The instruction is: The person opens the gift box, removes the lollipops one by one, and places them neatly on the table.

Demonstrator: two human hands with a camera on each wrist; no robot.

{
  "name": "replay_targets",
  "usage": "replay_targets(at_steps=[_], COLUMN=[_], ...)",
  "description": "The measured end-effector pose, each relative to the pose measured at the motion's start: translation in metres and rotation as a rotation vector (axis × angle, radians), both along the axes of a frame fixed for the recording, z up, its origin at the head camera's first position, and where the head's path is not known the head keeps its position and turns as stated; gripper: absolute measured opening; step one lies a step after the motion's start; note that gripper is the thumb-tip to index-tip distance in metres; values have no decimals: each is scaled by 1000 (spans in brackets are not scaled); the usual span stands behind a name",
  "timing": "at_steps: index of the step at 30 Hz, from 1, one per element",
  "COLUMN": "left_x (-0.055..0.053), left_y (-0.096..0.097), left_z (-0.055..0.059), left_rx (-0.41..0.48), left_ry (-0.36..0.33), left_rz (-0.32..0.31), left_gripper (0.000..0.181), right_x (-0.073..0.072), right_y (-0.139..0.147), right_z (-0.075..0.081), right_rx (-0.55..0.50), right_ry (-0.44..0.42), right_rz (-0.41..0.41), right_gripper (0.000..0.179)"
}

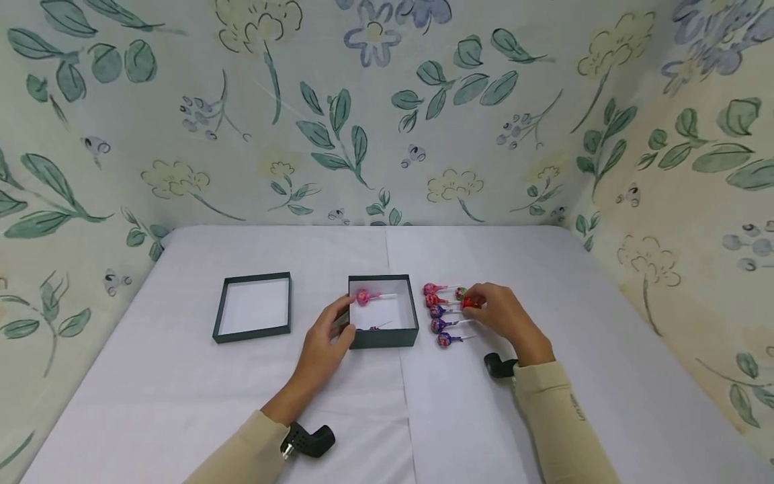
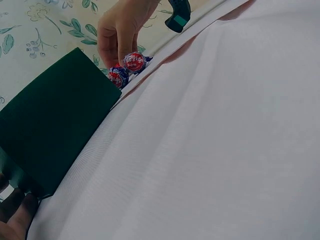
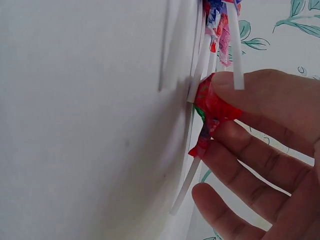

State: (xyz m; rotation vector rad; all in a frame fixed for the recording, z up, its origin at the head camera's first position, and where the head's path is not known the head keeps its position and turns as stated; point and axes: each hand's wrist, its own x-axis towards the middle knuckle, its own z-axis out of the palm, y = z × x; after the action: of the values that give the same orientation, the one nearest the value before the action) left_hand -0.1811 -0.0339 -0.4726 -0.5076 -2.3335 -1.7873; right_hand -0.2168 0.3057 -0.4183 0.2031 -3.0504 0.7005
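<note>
My right hand (image 1: 502,312) pinches a lollipop in a red wrapper (image 3: 212,102) between thumb and fingers, its white stick pointing down in the right wrist view. Beside that hand lies a column of lollipops (image 1: 444,340) in pink, red and purple wrappers. A green-wrapped lollipop (image 1: 461,293) shows partly behind the fingers. My left hand (image 1: 323,346) holds the left side of an open dark green box (image 1: 383,339), its fingertips on the wall. Inside the white interior lies a pink lollipop (image 1: 363,296); another lollipop (image 1: 376,328) is mostly hidden by the front wall.
A dark green box lid (image 1: 254,331), white inside, lies left of the box. Everything rests on a white cloth-covered table (image 1: 181,396). Floral fabric walls (image 1: 375,154) stand behind and at the sides. Each wrist carries a black camera mount (image 1: 314,441).
</note>
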Motion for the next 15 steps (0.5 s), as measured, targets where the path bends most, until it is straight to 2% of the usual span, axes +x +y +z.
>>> replay_targets(at_steps=[15], left_x=[1], left_y=[0], left_z=[1], left_rx=[-3], left_ry=[-7], left_rz=[1], left_gripper=[47], right_x=[2], right_y=[1], right_z=[4], right_rx=[-7], right_ry=[8], right_rz=[13], right_gripper=[23])
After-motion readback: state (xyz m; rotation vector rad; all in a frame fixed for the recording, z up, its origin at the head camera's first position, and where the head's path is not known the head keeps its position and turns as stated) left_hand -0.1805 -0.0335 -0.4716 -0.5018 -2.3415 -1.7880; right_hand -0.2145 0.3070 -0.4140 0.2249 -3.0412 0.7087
